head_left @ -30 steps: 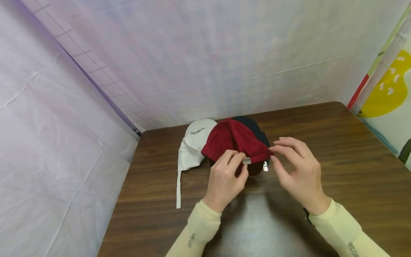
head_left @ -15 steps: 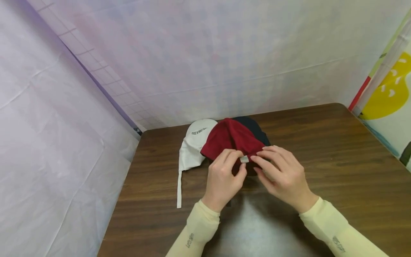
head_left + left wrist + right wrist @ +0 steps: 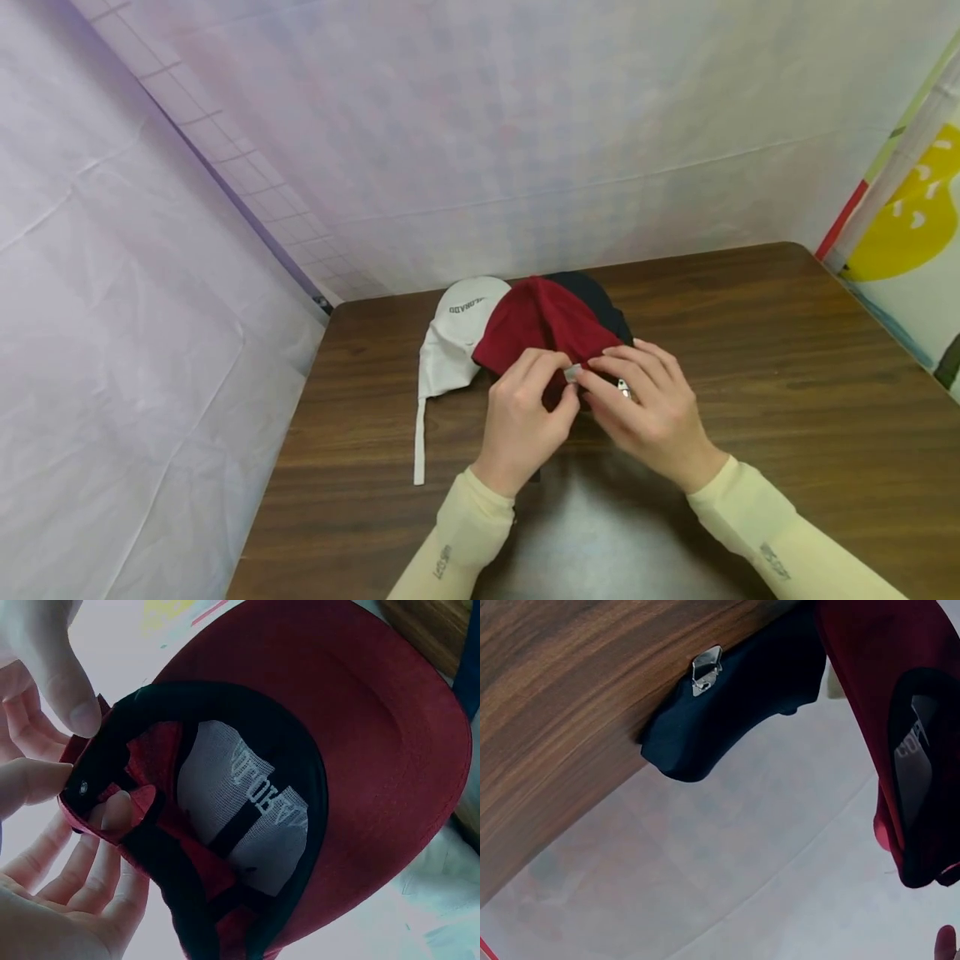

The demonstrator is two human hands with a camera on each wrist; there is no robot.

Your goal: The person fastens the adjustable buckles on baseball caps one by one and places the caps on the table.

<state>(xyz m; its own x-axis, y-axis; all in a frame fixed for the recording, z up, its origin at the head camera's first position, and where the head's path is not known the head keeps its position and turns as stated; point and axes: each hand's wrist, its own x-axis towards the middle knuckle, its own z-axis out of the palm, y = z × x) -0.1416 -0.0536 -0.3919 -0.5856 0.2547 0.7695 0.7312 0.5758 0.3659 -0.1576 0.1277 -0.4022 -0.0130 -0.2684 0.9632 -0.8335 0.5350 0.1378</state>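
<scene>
Both hands are at the back strap of a dark red baseball cap (image 3: 543,321). My left hand (image 3: 525,421) pinches the strap on the left of its small silver buckle (image 3: 573,372). From the other side, my right hand (image 3: 651,412) pinches the strap close to the buckle. The left wrist view looks into the cap: a black sweatband (image 3: 202,694), white mesh backing with lettering seen from behind (image 3: 255,780), and the wide red brim (image 3: 375,727). Only a fingertip (image 3: 946,943) shows in the right wrist view.
Behind the red cap lies a navy cap (image 3: 588,296) with a metal buckle (image 3: 706,669) on its strap. To the left, a white cap (image 3: 450,362) lies with its strap hanging straight toward me. All are on a brown wooden table (image 3: 780,350) with pale cloth sheets (image 3: 480,142) behind.
My right hand has moved left from the cap's right edge to the buckle, its fingers now close to the left hand's. The left hand has stayed nearly still on the strap.
</scene>
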